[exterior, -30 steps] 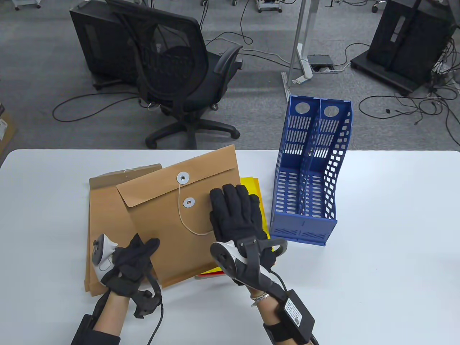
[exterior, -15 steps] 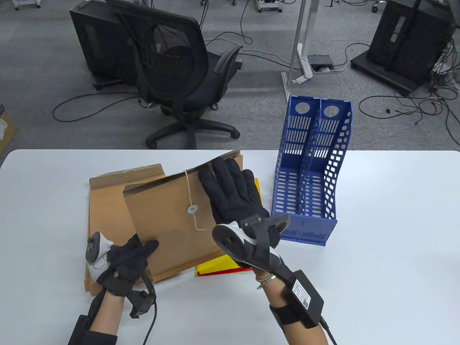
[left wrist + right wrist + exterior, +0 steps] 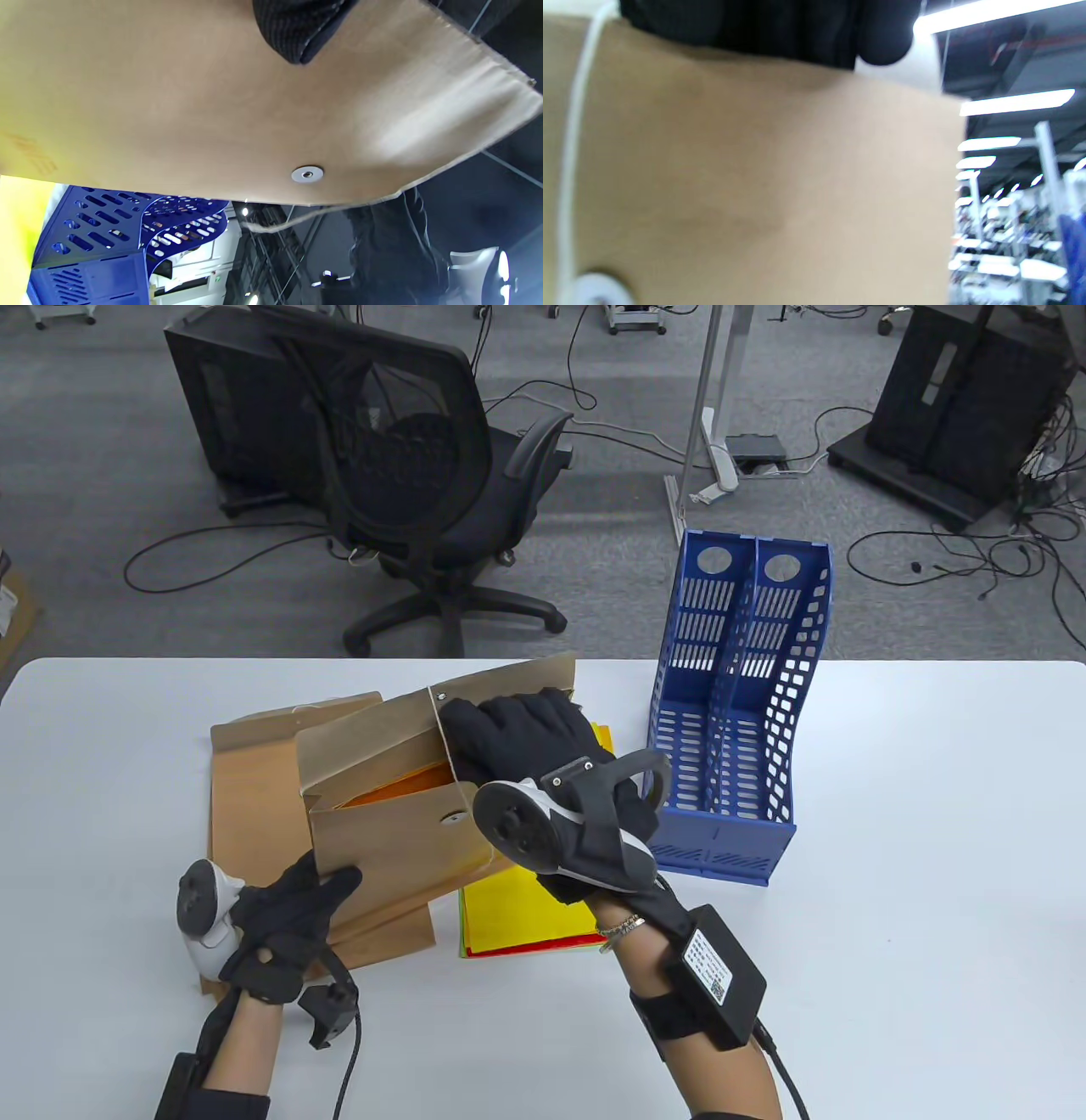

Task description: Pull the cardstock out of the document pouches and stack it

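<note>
Kraft pouches, two: upper pouch (image 3: pixel 399 831) between left hand (image 3: pixel 271 920) and right hand (image 3: pixel 526 734)

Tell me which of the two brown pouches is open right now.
The upper pouch, held by both hands: its flap is lifted, showing orange cardstock inside. The lower pouch lies flat underneath.
</note>
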A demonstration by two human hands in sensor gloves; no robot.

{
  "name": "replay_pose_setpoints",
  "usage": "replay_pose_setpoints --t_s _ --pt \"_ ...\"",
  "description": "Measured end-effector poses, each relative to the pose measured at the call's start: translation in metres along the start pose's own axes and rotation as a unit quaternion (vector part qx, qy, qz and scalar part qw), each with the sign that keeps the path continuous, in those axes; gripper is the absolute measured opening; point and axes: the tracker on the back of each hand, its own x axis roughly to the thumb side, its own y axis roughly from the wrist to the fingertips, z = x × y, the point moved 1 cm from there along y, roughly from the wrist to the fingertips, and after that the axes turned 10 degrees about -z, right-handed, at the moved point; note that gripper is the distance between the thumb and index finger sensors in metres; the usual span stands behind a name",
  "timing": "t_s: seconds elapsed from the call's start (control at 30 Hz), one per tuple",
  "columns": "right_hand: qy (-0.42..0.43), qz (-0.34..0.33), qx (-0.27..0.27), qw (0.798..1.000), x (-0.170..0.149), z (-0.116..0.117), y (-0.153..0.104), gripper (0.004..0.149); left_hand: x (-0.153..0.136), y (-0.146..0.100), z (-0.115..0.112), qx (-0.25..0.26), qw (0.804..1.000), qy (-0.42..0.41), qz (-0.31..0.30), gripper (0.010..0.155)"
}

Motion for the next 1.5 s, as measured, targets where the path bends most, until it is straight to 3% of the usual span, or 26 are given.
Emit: replay_pose_setpoints --t_s 0.23,0.47,0.93,1.13,1.2,1.3,1.37,1.5 --pt "0.097 -0.046 0.134 0.985 0.000 0.011 0.007 0.074 -0.004 -0.007 0.010 0.057 0.998 0.008 -0.004 0.042" --pt "0.041 -0.071 0.209 0.974 0.017 0.018 0.013 0.079 -0.009 -0.011 0.016 0.071 0.997 -0.010 0.001 0.040" --pt "-0.056 -0.077 0.269 0.958 0.041 0.044 0.017 0.068 -0.006 -0.008 0.010 0.038 0.999 0.011 0.005 0.039" --pt "0.002 -0.083 0.301 0.950 0.039 0.049 0.019 0.046 -0.005 -0.007 0.011 0.031 0.999 0.005 0.002 0.039" --pt "0.015 -0.088 0.288 0.953 0.039 0.050 0.019 0.040 -0.003 -0.007 0.010 0.031 0.999 0.008 0.001 0.039" --pt "-0.002 -0.102 0.218 0.971 0.040 0.042 0.018 0.039 -0.001 -0.005 0.010 0.029 1.000 0.003 -0.005 0.042" --pt "-0.003 -0.103 0.190 0.976 0.041 0.034 0.018 0.038 0.002 -0.004 0.009 0.024 0.999 0.037 0.008 0.049" --pt "-0.015 -0.094 0.116 0.989 0.041 0.010 0.017 0.038 0.007 -0.003 0.011 0.007 0.995 0.097 0.021 0.046"
